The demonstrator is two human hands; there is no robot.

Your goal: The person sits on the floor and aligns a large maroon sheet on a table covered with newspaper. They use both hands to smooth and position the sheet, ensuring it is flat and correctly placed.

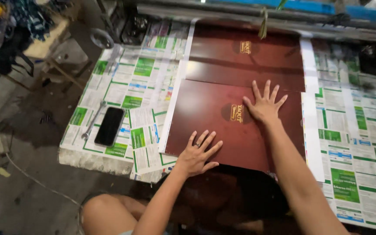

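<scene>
A large dark red glossy sheet (pixel 214 117) with a small gold emblem lies flat on a table covered in newspaper. My left hand (pixel 199 153) rests palm down on its near left part, fingers spread, with a ring on one finger. My right hand (pixel 265 104) presses flat on the sheet's middle, just right of the gold emblem. A second dark red sheet (pixel 244 54) with the same gold mark lies behind the first, its near edge overlapped. Neither hand grips anything.
A black phone (pixel 109 126) and a metal spanner (pixel 93 120) lie on the newspaper (pixel 131 82) at the left. White paper strips (pixel 312 109) border the sheets. A metal rail (pixel 257 21) runs along the back. My knee (pixel 103 213) is below the table's edge.
</scene>
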